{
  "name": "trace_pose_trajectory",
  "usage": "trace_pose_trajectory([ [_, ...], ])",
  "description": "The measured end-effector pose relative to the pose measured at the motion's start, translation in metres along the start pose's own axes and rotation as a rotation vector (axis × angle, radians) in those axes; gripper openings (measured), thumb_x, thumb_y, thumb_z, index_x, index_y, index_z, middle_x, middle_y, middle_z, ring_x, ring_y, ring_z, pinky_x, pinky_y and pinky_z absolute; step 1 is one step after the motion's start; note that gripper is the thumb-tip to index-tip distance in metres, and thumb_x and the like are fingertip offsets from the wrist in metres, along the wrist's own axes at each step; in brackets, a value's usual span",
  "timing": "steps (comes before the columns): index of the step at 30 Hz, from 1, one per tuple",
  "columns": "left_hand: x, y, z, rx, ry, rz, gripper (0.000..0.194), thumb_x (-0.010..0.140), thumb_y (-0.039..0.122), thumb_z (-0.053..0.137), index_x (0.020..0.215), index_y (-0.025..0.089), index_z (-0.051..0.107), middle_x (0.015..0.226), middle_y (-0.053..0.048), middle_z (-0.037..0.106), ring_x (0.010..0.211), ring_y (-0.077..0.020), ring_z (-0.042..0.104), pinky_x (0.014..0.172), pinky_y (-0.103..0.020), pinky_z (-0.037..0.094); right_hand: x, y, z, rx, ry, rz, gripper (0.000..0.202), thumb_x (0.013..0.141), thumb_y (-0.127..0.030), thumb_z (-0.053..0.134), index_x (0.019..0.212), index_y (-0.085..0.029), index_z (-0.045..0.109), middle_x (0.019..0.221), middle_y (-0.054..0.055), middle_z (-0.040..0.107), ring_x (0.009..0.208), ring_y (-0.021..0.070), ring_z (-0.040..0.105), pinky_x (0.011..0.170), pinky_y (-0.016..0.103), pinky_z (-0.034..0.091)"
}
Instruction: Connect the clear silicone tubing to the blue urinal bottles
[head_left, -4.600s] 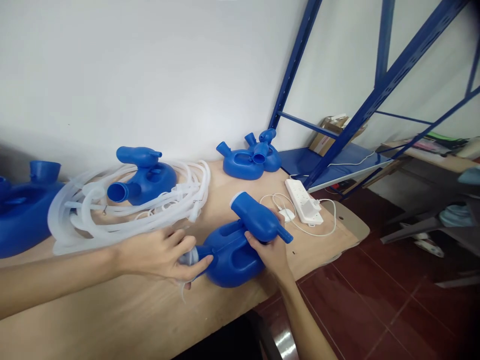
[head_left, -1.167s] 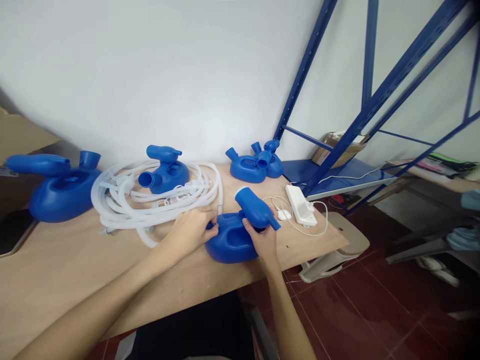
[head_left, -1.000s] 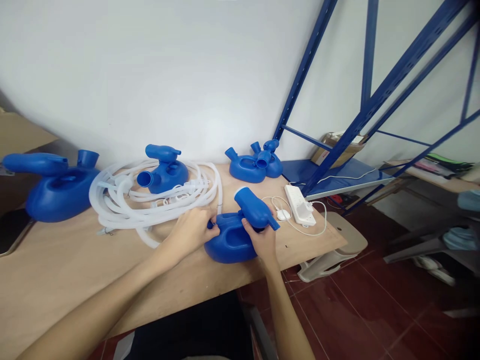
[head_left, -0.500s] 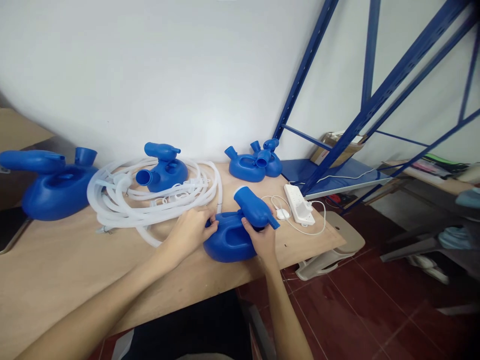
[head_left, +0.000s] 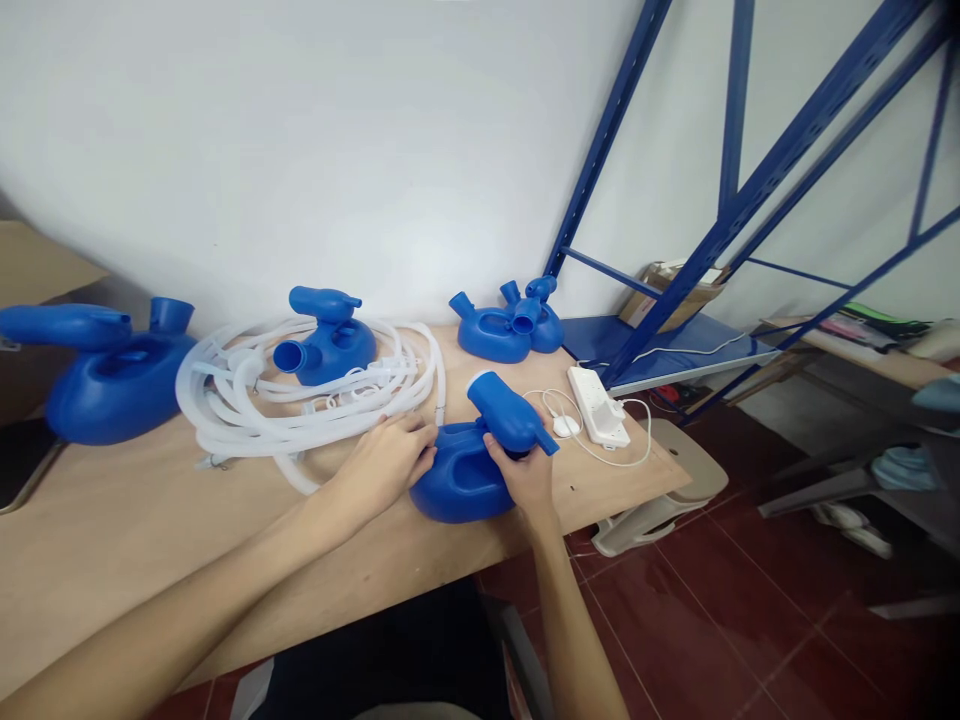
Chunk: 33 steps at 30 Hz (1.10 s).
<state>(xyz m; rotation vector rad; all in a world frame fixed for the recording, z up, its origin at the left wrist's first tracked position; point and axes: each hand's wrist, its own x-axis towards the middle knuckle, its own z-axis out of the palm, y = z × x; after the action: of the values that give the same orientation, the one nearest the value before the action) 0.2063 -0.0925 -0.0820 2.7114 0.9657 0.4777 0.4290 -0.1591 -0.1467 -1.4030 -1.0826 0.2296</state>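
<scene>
A blue plastic container (head_left: 459, 480) stands near the table's front edge, with a blue bottle-shaped piece (head_left: 506, 408) on top whose wide end is whitish. My right hand (head_left: 525, 470) is wrapped round the right side of the container, under that piece, its thumb on the near face. Against the container's left end rests my left hand (head_left: 397, 455), fingers bent together; what its fingertips grip is hidden. Behind my left hand lies a coil of clear tubing (head_left: 255, 425), with another blue container (head_left: 337, 350) set on it.
A large blue container (head_left: 112, 395) stands at the left, and two smaller ones (head_left: 491, 335) at the back. A white power strip (head_left: 598, 408) with cables lies to the right, before blue shelving (head_left: 667, 350). A beige stool (head_left: 686, 465) stands beyond the table edge.
The fingers of my left hand have shifted slightly and curled more at the container's left end. My right hand keeps its hold. The view has moved a little.
</scene>
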Motion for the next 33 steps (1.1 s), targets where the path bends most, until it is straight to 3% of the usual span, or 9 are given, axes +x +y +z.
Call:
trace_pose_trajectory([
  [6,-0.001,-0.003,-0.002,-0.047,0.022,0.009,0.018,0.100,0.024,0.055,0.093,0.019,0.070,0.094,-0.008,0.069,0.092,-0.0247,0.067,0.082,-0.037,0.054,-0.002,0.003,0.000,0.019,0.018,-0.005,0.075,0.078,-0.050,0.085,0.138,-0.017,0.055,0.120,0.014,0.075,0.107,0.0293,0.073,0.101,0.049,0.060],
  [9,-0.010,-0.006,-0.007,-0.059,0.037,-0.040,0.026,0.102,0.035,0.056,0.117,0.022,0.074,0.108,-0.009,0.072,0.100,-0.0271,0.069,0.083,-0.038,0.055,-0.003,0.004,0.001,0.023,0.025,0.014,0.076,0.078,-0.051,0.085,0.139,-0.017,0.055,0.123,0.014,0.074,0.111,0.0298,0.072,0.103,0.050,0.059],
  [12,-0.032,-0.016,-0.013,-0.053,0.033,-0.093,0.051,0.101,0.048,0.057,0.150,0.032,0.057,0.135,-0.009,0.068,0.103,-0.0281,0.072,0.079,-0.036,0.056,-0.004,0.005,0.001,0.044,0.018,0.020,0.077,0.079,-0.051,0.085,0.140,-0.017,0.053,0.124,0.014,0.073,0.110,0.0296,0.072,0.104,0.050,0.058],
  [15,-0.067,-0.041,-0.011,-0.037,0.048,-0.093,0.059,0.105,0.045,0.050,0.162,0.036,0.041,0.143,-0.008,0.067,0.103,-0.0268,0.073,0.080,-0.034,0.056,-0.006,0.007,0.000,0.050,0.013,0.022,0.077,0.080,-0.050,0.085,0.141,-0.016,0.052,0.127,0.015,0.072,0.109,0.0290,0.072,0.104,0.049,0.057],
  [17,-0.095,-0.065,-0.004,-0.026,0.090,-0.125,0.051,0.106,0.039,0.044,0.156,0.032,0.050,0.114,-0.006,0.078,0.088,-0.0245,0.075,0.074,-0.030,0.055,-0.005,0.008,0.000,0.034,0.019,0.025,0.077,0.079,-0.051,0.085,0.140,-0.016,0.054,0.129,0.016,0.070,0.113,0.0298,0.071,0.105,0.049,0.057],
  [19,-0.124,-0.088,0.004,-0.005,0.095,-0.143,0.042,0.107,0.035,0.039,0.137,0.029,0.068,0.091,-0.004,0.078,0.075,-0.0230,0.073,0.067,-0.029,0.052,-0.003,0.009,-0.001,0.012,0.032,0.020,0.077,0.077,-0.052,0.086,0.138,-0.016,0.056,0.127,0.016,0.071,0.116,0.0310,0.069,0.105,0.050,0.057],
  [24,-0.175,-0.121,0.003,0.254,0.278,-0.290,0.038,0.104,0.031,0.038,0.113,0.029,0.075,0.100,-0.006,0.080,0.088,-0.0262,0.074,0.068,-0.032,0.051,0.011,0.015,-0.007,-0.033,0.054,-0.041,0.070,0.073,-0.052,0.086,0.127,-0.016,0.063,0.120,0.014,0.072,0.116,0.0327,0.068,0.109,0.054,0.053],
  [29,-0.179,-0.133,-0.029,0.338,0.502,-0.420,0.026,0.102,0.032,0.047,0.110,0.029,0.072,0.098,-0.006,0.078,0.095,-0.0296,0.072,0.091,-0.043,0.055,0.019,0.028,-0.013,-0.057,0.043,-0.008,0.062,0.069,-0.055,0.087,0.112,-0.015,0.069,0.111,0.014,0.074,0.111,0.0357,0.069,0.110,0.062,0.050],
  [33,-0.168,-0.140,-0.032,0.255,0.554,-0.499,0.023,0.101,0.035,0.047,0.101,0.026,0.068,0.104,-0.006,0.076,0.102,-0.0288,0.071,0.091,-0.041,0.056,0.017,0.034,-0.015,-0.046,0.045,0.027,0.066,0.069,-0.056,0.087,0.117,-0.015,0.069,0.115,0.016,0.073,0.117,0.0390,0.068,0.111,0.062,0.050],
])
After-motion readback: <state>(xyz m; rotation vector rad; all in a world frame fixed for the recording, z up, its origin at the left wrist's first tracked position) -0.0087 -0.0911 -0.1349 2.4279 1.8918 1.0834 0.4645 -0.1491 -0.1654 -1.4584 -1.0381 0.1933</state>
